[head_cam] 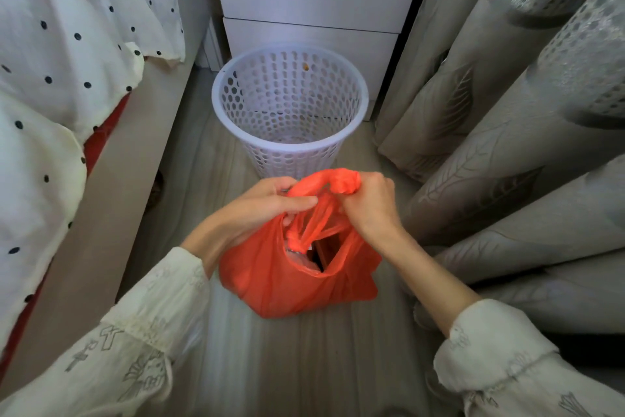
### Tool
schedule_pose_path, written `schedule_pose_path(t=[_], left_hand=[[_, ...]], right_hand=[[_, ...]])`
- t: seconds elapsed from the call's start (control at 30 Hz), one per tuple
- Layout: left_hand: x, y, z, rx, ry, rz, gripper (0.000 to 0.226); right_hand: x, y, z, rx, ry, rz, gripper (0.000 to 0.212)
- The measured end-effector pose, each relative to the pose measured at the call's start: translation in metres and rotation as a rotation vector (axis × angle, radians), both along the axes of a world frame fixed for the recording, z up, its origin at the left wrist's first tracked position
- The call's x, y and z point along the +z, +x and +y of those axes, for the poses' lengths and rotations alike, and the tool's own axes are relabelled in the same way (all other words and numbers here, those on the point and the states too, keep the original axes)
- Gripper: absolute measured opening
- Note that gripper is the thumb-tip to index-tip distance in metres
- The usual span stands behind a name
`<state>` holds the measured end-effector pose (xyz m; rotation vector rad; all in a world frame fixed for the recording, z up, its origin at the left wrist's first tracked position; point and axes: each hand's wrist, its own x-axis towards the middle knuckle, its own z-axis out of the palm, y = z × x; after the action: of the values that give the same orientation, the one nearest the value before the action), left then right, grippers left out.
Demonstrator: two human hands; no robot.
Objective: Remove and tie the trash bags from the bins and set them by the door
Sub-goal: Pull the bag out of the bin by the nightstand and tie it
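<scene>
An orange trash bag [284,278] sits on the wooden floor just in front of a pale perforated plastic bin [290,105], which stands with no bag in it. The bag's mouth gapes and dark contents show inside. One pair of handles is knotted low at the opening. My left hand [267,205] pinches one twisted orange handle. My right hand [368,200] grips the other handle, which arches between both hands above the bag.
A white drawer cabinet [314,1] with a gold knob stands behind the bin. Grey patterned curtains [507,112] hang along the right. A bed with white dotted cloth [67,55] and its wooden side runs along the left. The floor strip between them is narrow.
</scene>
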<state>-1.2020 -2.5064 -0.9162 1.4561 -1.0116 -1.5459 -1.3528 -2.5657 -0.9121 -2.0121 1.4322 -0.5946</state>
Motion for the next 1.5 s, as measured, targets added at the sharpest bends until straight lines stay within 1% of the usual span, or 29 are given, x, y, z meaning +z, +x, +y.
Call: schedule_pose_path(t=[0.1,0.13,0.2,0.27,0.33,0.37,0.47,0.57,0.6,0.63,0.67,0.77,0.8,0.83,0.87,0.9,0.93,0.97,1.03,1.07,1.1,1.17,1.2,1.27,1.37,1.43,1.5], left_hand=[[0.004,-0.001,0.001,-0.012,-0.022,-0.005,0.008],[0.007,-0.001,0.001,-0.019,-0.007,0.004,0.014],[0.009,-0.001,0.001,-0.034,0.05,0.005,0.035],[0.007,-0.002,0.0,-0.033,0.127,-0.01,0.05],[0.006,-0.003,0.0,-0.004,0.14,0.007,0.056],[0.006,-0.004,0.0,0.019,0.107,0.045,0.056],[0.006,-0.007,0.0,0.181,-0.088,0.224,0.04],[0.007,-0.007,-0.004,0.35,-0.177,0.377,0.03],[0.007,-0.007,-0.005,0.379,-0.187,0.422,0.029],[0.006,-0.006,-0.007,0.412,-0.192,0.471,0.031],[0.008,-0.006,-0.009,0.451,-0.187,0.537,0.033],[0.007,-0.001,-0.014,0.622,-0.179,0.731,0.036],[0.006,0.002,-0.015,0.684,-0.174,0.776,0.036],[0.002,0.006,-0.016,0.752,-0.162,0.775,0.037],[-0.002,0.01,-0.015,0.807,-0.15,0.724,0.038],[-0.008,0.015,-0.012,0.862,-0.134,0.626,0.038],[-0.015,0.022,-0.009,0.922,-0.125,0.52,0.037],[-0.02,0.026,-0.006,0.976,-0.104,0.403,0.036],[-0.041,0.041,0.006,1.034,-0.043,0.156,0.034],[-0.052,0.048,0.012,1.042,-0.046,0.019,0.033],[-0.058,0.052,0.017,1.014,-0.068,-0.158,0.03],[-0.066,0.057,0.023,0.87,-0.157,-0.517,0.03],[-0.066,0.057,0.024,0.81,-0.209,-0.636,0.032],[-0.064,0.056,0.025,0.764,-0.234,-0.717,0.035],[-0.068,0.062,0.032,0.751,-0.202,-0.835,0.037],[-0.069,0.06,0.035,0.738,-0.202,-0.863,0.033],[-0.062,0.054,0.031,0.724,-0.198,-0.872,0.033]], right_hand=[[-0.004,0.004,-0.006,-0.116,0.243,-0.292,0.01],[-0.006,0.006,-0.008,-0.144,0.309,-0.391,0.008],[-0.007,0.008,-0.008,-0.176,0.39,-0.542,0.007],[-0.006,0.006,-0.007,-0.142,0.434,-0.649,0.009],[-0.002,0.004,-0.005,-0.047,0.444,-0.695,0.012],[-0.001,0.003,-0.004,0.003,0.437,-0.699,0.015],[-0.004,0.0,-0.005,0.102,0.436,-0.719,0.01],[-0.008,0.0,-0.003,0.187,0.479,-0.714,0.004],[-0.01,0.002,-0.002,0.196,0.515,-0.745,0.012],[-0.01,0.004,-0.001,0.168,0.57,-0.799,0.026],[-0.009,0.007,0.0,0.099,0.635,-0.866,0.038],[-0.006,0.009,-0.004,-0.078,0.785,-1.1,0.059],[-0.007,0.007,-0.008,-0.127,0.83,-1.197,0.066],[-0.008,0.003,-0.011,-0.186,0.886,-1.291,0.071],[-0.011,0.0,-0.014,-0.264,0.951,-1.371,0.074],[-0.013,-0.004,-0.017,-0.355,1.01,-1.43,0.074],[-0.016,-0.008,-0.019,-0.435,1.046,-1.446,0.072],[-0.02,-0.012,-0.02,-0.497,1.038,-1.396,0.069],[-0.032,-0.019,-0.021,-0.561,0.909,-1.167,0.058],[-0.039,-0.022,-0.021,-0.567,0.819,-1.042,0.054],[-0.046,-0.024,-0.022,-0.564,0.733,-0.937,0.052],[-0.056,-0.027,-0.024,-0.546,0.619,-0.781,0.051],[-0.06,-0.03,-0.027,-0.537,0.583,-0.727,0.051],[-0.068,-0.039,-0.031,-0.52,0.518,-0.635,0.05],[-0.076,-0.052,-0.033,-0.535,0.471,-0.538,0.05],[-0.079,-0.056,-0.033,-0.564,0.48,-0.55,0.051],[-0.078,-0.058,-0.036,-0.599,0.487,-0.607,0.05]])
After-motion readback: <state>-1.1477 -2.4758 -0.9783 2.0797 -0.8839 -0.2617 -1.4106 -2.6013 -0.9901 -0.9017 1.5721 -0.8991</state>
